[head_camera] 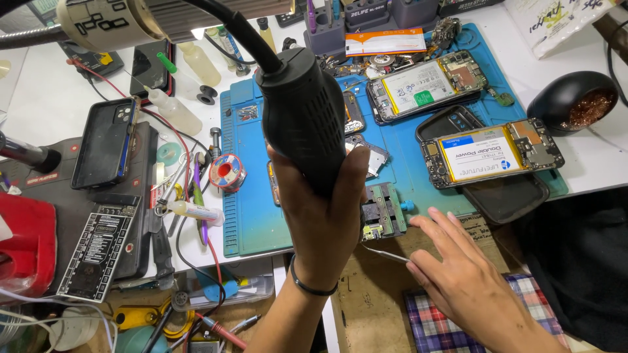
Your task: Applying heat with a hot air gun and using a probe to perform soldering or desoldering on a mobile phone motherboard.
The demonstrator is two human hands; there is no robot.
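My left hand (pixel 320 216) grips a thick black hot-air tool handle (pixel 302 111), held upright over the blue work mat (pixel 255 216); its black hose runs up and to the left. Right of it, a small green board holder (pixel 384 212) sits on the mat's near edge with a small circuit board clamped in it. My right hand (pixel 451 261) rests near the holder and holds thin metal tweezers (pixel 386 253) whose tip points left toward the holder.
Two opened phones (pixel 425 82) (pixel 490 151) with exposed batteries lie on the mat's right part. A solder spool (pixel 227 172), glue bottles (pixel 171 110), a black phone (pixel 104 144) and hand tools crowd the left. A black bowl of brass wool (pixel 579 101) sits at right.
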